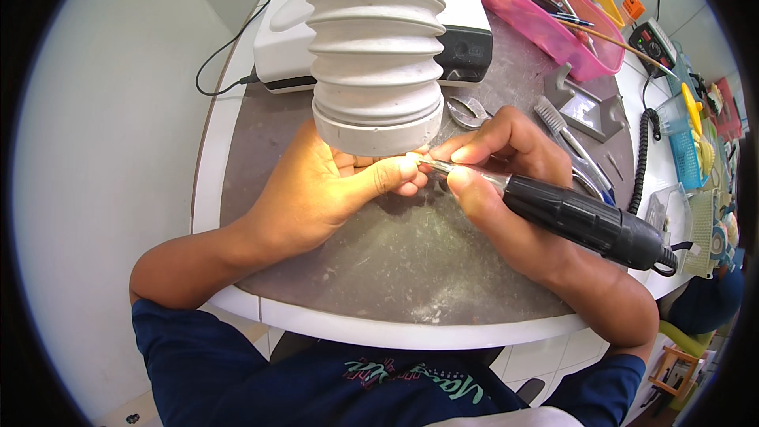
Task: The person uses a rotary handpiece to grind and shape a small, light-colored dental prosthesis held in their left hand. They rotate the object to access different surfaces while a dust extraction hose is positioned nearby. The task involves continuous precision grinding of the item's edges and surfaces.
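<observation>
My right hand (514, 158) is closed round a black rotary handpiece (581, 220) with a metal front end, gripped like a pen. Its thin tip points left and meets the fingertips of my left hand (316, 194). There the left thumb and fingers pinch together on something too small and too covered to make out. Right above both hands hangs the wide mouth of a white ribbed hose (376, 55), which hides part of the left fingers. Warm light falls on the left hand.
A white machine (285, 32) stands behind the hose. Pliers (470, 114), a brush (551, 117) and a grey plastic stand (587, 111) lie right of it on the grey worktop (379, 269). A pink basket (514, 20) of tools and a coiled black cable (648, 146) are farther right.
</observation>
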Demonstrator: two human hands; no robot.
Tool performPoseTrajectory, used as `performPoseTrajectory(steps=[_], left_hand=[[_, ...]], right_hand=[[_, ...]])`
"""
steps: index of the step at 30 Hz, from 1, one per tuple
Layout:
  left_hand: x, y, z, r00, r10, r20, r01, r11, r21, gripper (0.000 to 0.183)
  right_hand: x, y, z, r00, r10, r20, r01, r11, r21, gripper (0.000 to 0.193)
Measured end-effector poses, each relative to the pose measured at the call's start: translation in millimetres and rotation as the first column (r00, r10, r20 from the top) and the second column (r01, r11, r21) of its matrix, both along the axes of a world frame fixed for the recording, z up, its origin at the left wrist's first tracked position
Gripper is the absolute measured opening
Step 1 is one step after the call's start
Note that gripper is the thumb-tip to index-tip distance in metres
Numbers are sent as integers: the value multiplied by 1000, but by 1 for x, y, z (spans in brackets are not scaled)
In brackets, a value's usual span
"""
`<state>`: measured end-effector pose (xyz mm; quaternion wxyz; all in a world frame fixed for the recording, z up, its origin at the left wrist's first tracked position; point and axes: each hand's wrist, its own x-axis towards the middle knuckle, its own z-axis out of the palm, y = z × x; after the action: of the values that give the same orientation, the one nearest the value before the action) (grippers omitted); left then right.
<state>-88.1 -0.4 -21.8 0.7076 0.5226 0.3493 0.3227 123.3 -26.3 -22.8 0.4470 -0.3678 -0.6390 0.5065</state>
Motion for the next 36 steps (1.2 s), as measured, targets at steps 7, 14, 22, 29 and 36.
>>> performPoseTrajectory(steps=[7,14,22,29,36], left_hand=[[0,-1,1,1000,13,-6,-13,1000,24,21],[1,-1,1,1000,21,-1,-21,999,30,21],[1,-1,-1,999,42,-27,-42,999,24,20],[0,-1,0,1000,24,-11,-24,1000,9,21],[1,-1,1,1000,27,14,-27,1000,15,20]], right_hand=[[1,1,1,998,7,62,-7,1000,10,15],[1,1,1,999,11,38,-10,1000,-21,15],[2,3,0,998,19,61,-18,1000,-12,15],[2,2,0,999,24,41,-22,999,-39,15],[5,0,3,998,8,65,-5,999,-53,16]])
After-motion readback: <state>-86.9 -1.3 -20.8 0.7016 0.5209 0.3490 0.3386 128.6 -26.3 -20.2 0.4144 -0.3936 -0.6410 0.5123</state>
